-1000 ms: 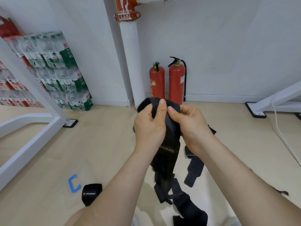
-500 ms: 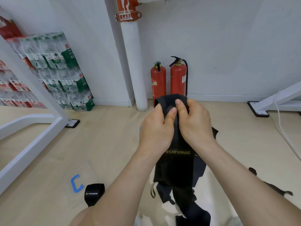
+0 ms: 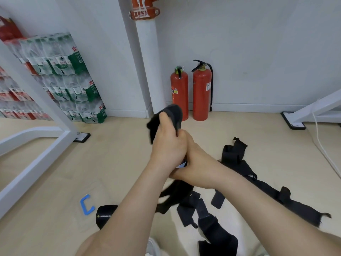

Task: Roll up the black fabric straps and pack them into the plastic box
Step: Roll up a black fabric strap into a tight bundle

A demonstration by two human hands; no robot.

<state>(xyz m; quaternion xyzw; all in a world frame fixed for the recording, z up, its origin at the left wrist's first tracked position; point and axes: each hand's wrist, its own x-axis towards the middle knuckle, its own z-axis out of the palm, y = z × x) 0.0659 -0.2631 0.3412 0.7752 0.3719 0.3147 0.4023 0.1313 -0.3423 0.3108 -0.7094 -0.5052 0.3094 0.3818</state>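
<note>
Fingers of left hand (image 3: 168, 145) clench black strap (image 3: 172, 112); those of right hand (image 3: 194, 161) are hidden, grip unclear.

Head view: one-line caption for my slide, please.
Left hand grips a black fabric strap, right hand close beneath, above loose straps on the floor.

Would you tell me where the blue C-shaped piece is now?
The blue C-shaped piece lies on the floor at lower left of the head view, left of a rolled black strap.
</note>
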